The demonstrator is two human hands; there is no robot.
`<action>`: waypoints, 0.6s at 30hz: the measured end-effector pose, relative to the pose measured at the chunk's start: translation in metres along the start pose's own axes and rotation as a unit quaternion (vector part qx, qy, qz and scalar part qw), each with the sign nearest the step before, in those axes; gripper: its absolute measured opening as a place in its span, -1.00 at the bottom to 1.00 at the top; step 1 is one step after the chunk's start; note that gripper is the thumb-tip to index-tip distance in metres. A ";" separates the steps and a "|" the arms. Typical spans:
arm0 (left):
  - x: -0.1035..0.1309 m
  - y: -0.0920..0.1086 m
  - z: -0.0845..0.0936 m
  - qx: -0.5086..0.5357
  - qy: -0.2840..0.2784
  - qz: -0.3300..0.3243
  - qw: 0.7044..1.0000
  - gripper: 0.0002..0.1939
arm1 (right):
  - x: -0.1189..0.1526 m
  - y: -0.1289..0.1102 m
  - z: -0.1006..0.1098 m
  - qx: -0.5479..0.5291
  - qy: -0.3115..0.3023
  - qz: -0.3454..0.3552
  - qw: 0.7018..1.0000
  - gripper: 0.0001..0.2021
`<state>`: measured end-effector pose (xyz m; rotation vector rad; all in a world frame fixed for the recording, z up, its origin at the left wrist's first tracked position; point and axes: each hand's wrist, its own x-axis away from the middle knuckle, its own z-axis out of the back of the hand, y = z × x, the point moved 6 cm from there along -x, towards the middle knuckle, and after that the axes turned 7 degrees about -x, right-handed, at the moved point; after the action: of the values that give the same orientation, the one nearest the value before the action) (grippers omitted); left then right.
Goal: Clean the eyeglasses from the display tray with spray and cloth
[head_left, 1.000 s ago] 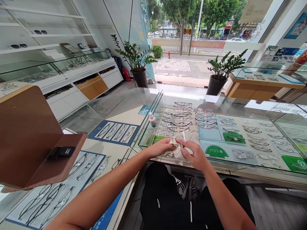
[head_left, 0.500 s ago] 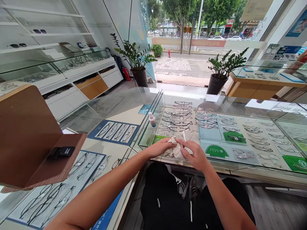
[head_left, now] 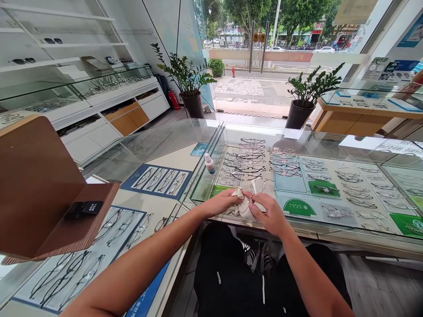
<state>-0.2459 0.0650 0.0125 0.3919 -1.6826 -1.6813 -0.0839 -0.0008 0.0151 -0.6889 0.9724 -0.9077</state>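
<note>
My left hand [head_left: 222, 201] is closed on a crumpled cream cleaning cloth [head_left: 243, 208], near the front edge of the glass counter. Close beside it, my right hand [head_left: 267, 210] pinches a pair of thin-framed eyeglasses [head_left: 258, 187]. One lens of the glasses sticks up above my fingers; the other part is hidden by the cloth and hands. A small white spray bottle [head_left: 209, 164] with a pinkish label stands on the glass just left of and beyond my hands.
Under the glass showcase [head_left: 211, 136] lie rows of eyeglasses [head_left: 251, 156]. On the left counter stands a brown folding case [head_left: 42, 189] with a black object [head_left: 84, 210] in it. Potted plants [head_left: 193, 103] flank the glass door; a fire extinguisher [head_left: 173, 100] stands by the left cabinets.
The view has shifted very slightly. Both hands stay in nearly the same place with the cloth and the eyeglasses.
</note>
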 end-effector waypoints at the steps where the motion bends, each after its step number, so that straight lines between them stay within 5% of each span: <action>1: 0.000 0.000 0.000 0.009 -0.003 0.000 1.000 -0.73 | 0.000 0.000 0.000 0.000 -0.001 0.000 1.000 -0.57; 18: 0.001 -0.001 0.001 0.000 -0.008 0.002 1.000 -0.70 | -0.001 -0.005 0.000 0.016 -0.010 0.004 1.000 -0.55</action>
<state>-0.2473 0.0654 0.0120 0.3758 -1.6940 -1.6858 -0.0854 -0.0020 0.0195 -0.6648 0.9407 -0.9065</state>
